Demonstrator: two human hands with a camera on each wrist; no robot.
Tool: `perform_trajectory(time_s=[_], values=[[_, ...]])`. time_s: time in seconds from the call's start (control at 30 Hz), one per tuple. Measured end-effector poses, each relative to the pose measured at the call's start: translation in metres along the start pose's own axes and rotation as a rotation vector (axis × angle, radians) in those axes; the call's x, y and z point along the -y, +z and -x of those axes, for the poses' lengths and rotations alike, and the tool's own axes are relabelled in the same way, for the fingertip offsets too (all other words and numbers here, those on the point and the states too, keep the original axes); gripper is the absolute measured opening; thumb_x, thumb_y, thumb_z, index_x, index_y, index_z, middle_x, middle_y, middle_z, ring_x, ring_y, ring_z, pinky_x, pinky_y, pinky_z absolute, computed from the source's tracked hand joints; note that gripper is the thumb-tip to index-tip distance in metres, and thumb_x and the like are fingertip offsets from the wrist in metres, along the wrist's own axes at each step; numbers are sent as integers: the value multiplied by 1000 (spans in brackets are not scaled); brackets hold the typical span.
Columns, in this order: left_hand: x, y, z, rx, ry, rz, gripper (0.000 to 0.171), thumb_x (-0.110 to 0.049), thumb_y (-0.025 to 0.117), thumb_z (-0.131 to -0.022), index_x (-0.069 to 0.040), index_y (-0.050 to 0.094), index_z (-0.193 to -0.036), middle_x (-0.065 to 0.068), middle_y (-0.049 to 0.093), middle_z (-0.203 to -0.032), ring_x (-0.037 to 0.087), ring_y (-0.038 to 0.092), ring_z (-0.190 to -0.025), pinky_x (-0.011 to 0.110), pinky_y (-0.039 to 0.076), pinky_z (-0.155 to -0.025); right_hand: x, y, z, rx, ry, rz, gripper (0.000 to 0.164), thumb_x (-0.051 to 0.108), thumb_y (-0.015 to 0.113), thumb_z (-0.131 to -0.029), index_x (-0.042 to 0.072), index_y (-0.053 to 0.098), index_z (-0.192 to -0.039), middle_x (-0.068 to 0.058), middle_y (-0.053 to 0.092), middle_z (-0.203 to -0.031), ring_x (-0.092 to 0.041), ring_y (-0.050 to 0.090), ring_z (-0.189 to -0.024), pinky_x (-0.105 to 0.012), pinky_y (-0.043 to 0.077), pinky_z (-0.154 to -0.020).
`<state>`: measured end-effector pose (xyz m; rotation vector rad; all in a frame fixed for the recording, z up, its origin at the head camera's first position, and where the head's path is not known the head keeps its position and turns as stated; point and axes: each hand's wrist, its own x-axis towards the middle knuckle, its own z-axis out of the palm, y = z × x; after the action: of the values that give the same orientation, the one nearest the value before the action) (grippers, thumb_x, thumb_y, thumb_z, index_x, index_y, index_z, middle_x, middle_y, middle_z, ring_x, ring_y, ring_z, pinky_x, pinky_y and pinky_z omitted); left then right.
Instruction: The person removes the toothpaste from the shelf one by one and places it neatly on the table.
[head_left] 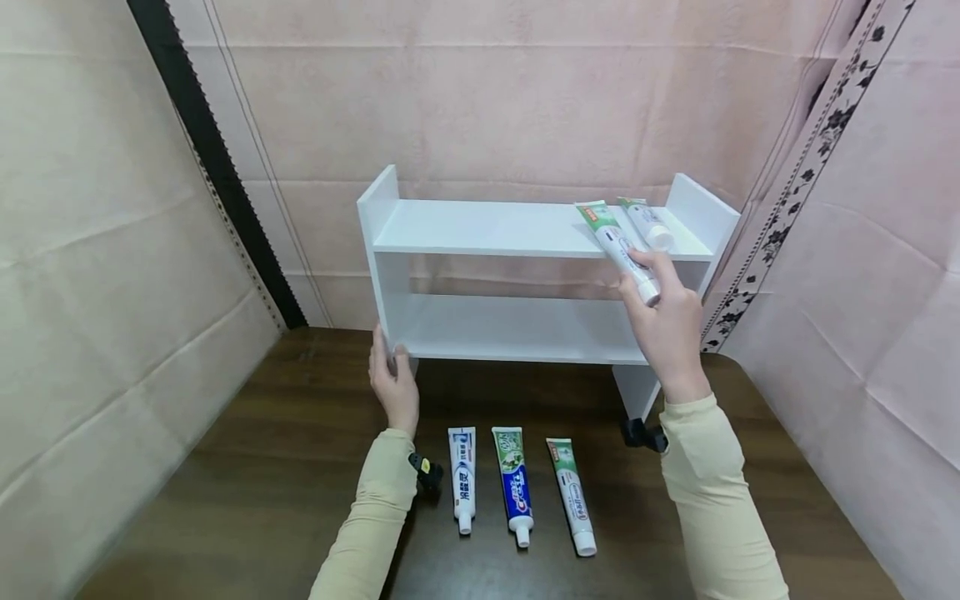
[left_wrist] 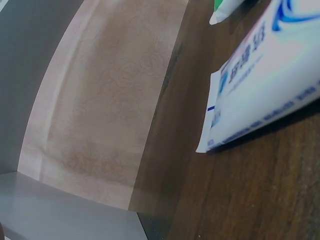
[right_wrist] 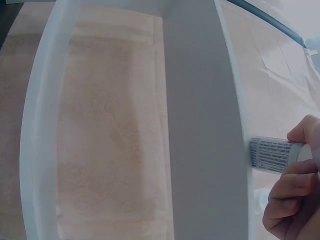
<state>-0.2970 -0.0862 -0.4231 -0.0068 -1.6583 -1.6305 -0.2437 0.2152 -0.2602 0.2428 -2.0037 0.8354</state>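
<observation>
A white two-tier shelf (head_left: 517, 329) stands on the table. My left hand (head_left: 393, 383) grips the lower part of its left side panel, fingers on the outer side and thumb toward the front. My right hand (head_left: 663, 321) holds a white toothpaste tube with a green end (head_left: 617, 248) near its cap, tilted, with the green end over the upper board. In the right wrist view, the held toothpaste tube (right_wrist: 270, 154) shows its printed back beyond the board's edge. Just right of it, another green-and-white toothpaste tube (head_left: 647, 223) lies on the upper board, cap toward me.
In front of the shelf, three toothpaste tubes lie in a row: a white-and-blue tube (head_left: 463, 479), a blue-and-green tube (head_left: 514, 483) and a white tube with a green end (head_left: 572, 496). Cloth walls (head_left: 525, 108) surround the brown table (head_left: 247, 467) at the back and sides.
</observation>
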Motion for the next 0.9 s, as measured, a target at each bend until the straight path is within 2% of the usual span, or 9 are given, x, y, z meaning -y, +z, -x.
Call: perform_trajectory(time_s=[0.13,0.27,0.37,0.5,0.67,0.77,0.9], values=[[-1,1,1,-15,5,-2,49,-11,46,-100,-13,40,-148,16,46,-144,32,41,-127,56,36,-107,3,-9,12,14,-1,10,31,13,59,-90,9,65,-120,-27,70,-88,-19,45,-47,-13,29,-42],[2,3,0,-16,20,-11,49,-10,46,-100,-12,39,-148,18,46,-143,33,41,-126,57,36,-107,6,-22,27,32,-8,45,31,13,60,-90,8,63,-121,-26,70,-89,-14,43,-46,-16,31,-42],[13,5,-3,-25,30,-10,50,-10,47,-99,-14,39,-149,16,46,-144,32,41,-127,57,35,-107,6,-30,40,40,-47,70,32,12,61,-90,8,63,-122,-25,70,-84,-9,40,-44,-16,32,-42],[30,4,-9,-38,35,-18,51,-13,48,-100,-22,39,-149,9,47,-145,29,41,-127,56,34,-107,4,-39,58,-5,-113,58,34,9,64,-87,9,65,-121,-21,69,-76,-3,39,-47,-15,32,-45],[34,2,-12,-34,37,-26,50,-19,48,-100,-27,39,-149,6,48,-144,25,42,-127,54,37,-106,-4,-45,80,-95,-174,-11,32,3,64,-83,6,68,-115,-19,66,-76,3,38,-54,-15,32,-49],[33,2,-11,-32,38,-38,50,-21,48,-100,-26,38,-149,7,47,-145,26,42,-126,54,36,-105,-12,-46,92,-108,-192,-11,30,3,63,-82,3,69,-111,-20,67,-79,5,38,-56,-16,33,-49],[34,3,-7,-36,42,-49,50,-21,47,-100,-25,38,-149,9,47,-146,28,42,-125,54,36,-104,-23,-46,104,-86,-192,34,29,4,63,-81,4,70,-109,-20,69,-77,1,41,-54,-17,33,-47]])
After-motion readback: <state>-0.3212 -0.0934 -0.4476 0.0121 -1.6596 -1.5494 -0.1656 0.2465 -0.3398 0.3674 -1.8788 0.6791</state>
